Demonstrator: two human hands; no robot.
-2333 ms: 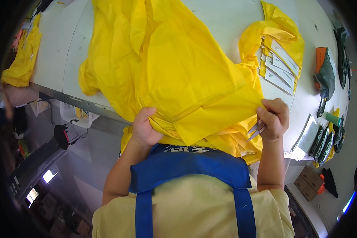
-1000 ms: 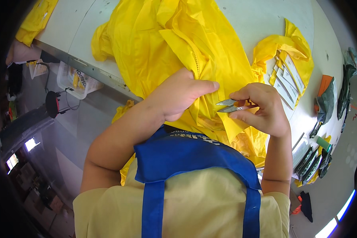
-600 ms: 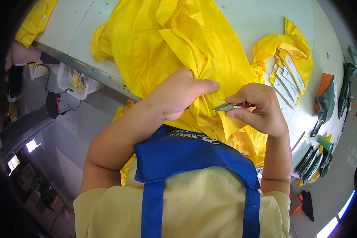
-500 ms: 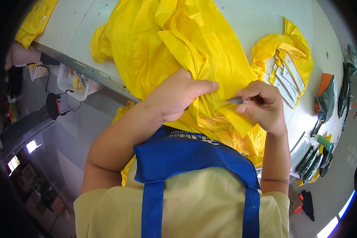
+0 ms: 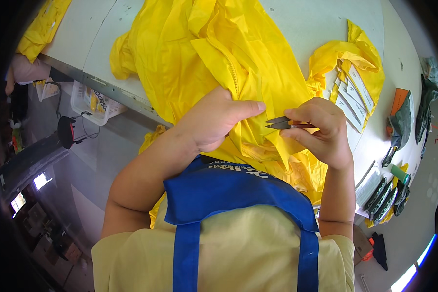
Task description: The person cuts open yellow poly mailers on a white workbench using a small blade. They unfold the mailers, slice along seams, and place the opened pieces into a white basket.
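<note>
A large yellow jacket (image 5: 180, 53) with a zipper (image 5: 234, 73) lies spread over the table and hangs toward my lap. My left hand (image 5: 219, 117) grips its cloth beside the zipper, thumb stretched out on top and the other fingers tucked under the fabric. In my right hand (image 5: 321, 129) is a pair of thread snips (image 5: 280, 123), pinched between thumb and fingers. The two dark pointed blades are slightly apart and point left toward my left thumb, just over the yellow cloth. Whether they touch the cloth I cannot tell.
Right of the jacket, a yellow bundle (image 5: 333, 51) carries several white tags (image 5: 353, 100). Farther right are dark green packages (image 5: 401, 129), an orange piece (image 5: 398, 104) and a green roll (image 5: 399, 173). A white basket (image 5: 100, 114) stands below the table edge (image 5: 102, 82) at left; another yellow garment (image 5: 41, 29) lies far left.
My right hand has turned a little and moved slightly right, so the snips' blades now show clearly. The cloth flap below them has shifted. My left hand has barely moved.
</note>
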